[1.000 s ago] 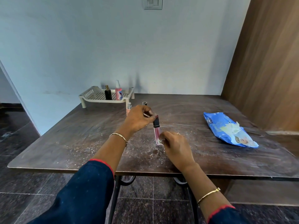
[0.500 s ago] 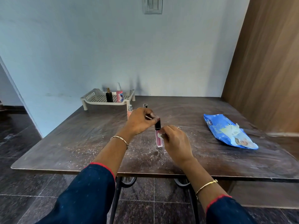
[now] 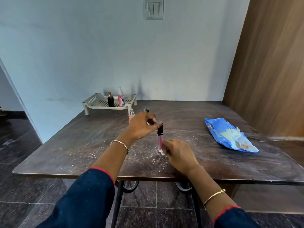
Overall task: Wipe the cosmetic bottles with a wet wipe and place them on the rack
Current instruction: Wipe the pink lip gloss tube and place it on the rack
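Our left grip [image 3: 141,127] pinches the tube [image 3: 159,142] by its cap, right grip [image 3: 179,155] holds the wipe [image 3: 162,152]; hard rubbing could wrench the tube free.

Both arms reach in from the bottom edge toward the centre of the frame. The forearms are bare, and the dark blue left sleeve [image 3: 88,195] and right sleeve [image 3: 233,218] end partway up them. The left hand [image 3: 139,127] sits just above centre with its back to the camera, thumb and fingers curled to pinch the black cap of an upright lip gloss tube [image 3: 159,142]. The right hand [image 3: 178,153] is lower and to the right, knuckles up, fingers curled round a white wipe [image 3: 162,151] pressed to the tube's lower end. The 2 hands are near each other but apart. Each wrist carries 1 thin bangle: the left bangle [image 3: 120,143] and the right bangle [image 3: 213,195].
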A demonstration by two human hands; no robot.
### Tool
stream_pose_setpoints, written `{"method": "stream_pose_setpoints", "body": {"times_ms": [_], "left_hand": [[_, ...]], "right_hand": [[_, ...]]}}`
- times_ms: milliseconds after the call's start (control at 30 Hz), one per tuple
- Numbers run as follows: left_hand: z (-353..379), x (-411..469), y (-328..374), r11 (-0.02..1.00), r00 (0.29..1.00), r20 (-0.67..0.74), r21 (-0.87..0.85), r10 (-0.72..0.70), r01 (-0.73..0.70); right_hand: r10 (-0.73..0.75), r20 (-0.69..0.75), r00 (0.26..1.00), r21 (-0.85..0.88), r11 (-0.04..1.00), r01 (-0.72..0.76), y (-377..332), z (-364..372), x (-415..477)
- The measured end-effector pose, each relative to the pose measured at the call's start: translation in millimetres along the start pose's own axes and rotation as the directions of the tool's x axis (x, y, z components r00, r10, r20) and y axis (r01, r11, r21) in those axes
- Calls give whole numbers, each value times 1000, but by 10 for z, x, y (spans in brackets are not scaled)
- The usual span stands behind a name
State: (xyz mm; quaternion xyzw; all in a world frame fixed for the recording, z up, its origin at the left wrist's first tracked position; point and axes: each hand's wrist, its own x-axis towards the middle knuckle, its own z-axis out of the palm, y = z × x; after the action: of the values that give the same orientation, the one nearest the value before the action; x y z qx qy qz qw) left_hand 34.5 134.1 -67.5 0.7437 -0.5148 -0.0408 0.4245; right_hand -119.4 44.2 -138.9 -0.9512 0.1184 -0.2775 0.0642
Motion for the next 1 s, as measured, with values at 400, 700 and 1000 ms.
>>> {"method": "stream_pose_setpoints", "body": {"times_ms": [400, 700, 1000], "left_hand": [[-65, -164, 71, 997, 996, 58, -32, 73, -71], [-51, -186, 58, 993, 996, -18, -80, 88, -89], [-51, -154, -51, 992, 998, -43, -116, 35, -40]], "right_hand": [[558, -168, 812, 802, 557, -217, 58, -207, 22], [499, -229, 836, 731, 655, -191, -242, -156, 258], [350, -332, 876, 484, 860, -160, -294, 82, 89]]}}
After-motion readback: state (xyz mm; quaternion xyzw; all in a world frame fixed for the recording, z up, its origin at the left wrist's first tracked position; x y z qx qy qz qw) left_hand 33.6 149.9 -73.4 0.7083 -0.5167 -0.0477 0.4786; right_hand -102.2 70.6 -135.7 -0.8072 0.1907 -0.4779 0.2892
